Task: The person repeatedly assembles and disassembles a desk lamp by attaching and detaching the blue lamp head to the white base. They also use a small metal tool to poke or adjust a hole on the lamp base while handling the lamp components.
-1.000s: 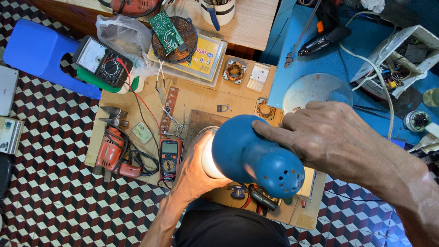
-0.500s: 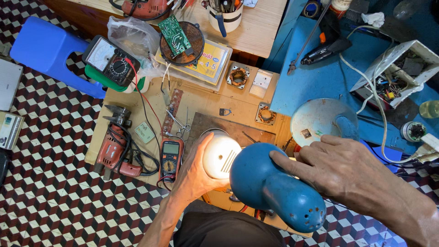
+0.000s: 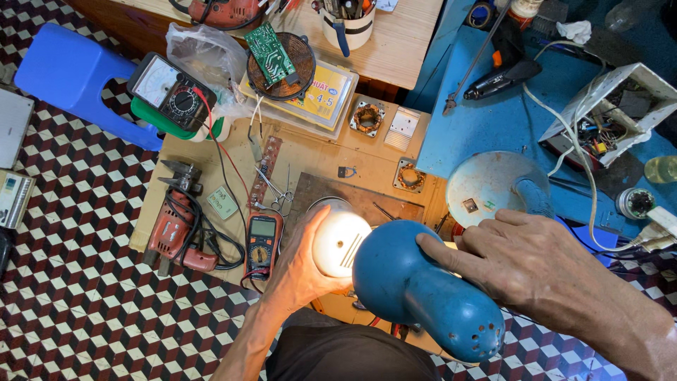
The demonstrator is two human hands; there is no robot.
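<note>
Since earlier: lamp head swung lower, bulb now faces up-left. Right hand lies over the blue shade, fingers spread, grip holding it. Left hand cups the lit white bulb from below, grip wrapped around it. Lamp held above the board, near the multimeter.

A lamp shade lies between the left hand and the right hand, above a wooden board on the floor. On the board, a multimeter sits just left of the left hand, with a drill further left. A lamp base rests behind the right hand.
</note>
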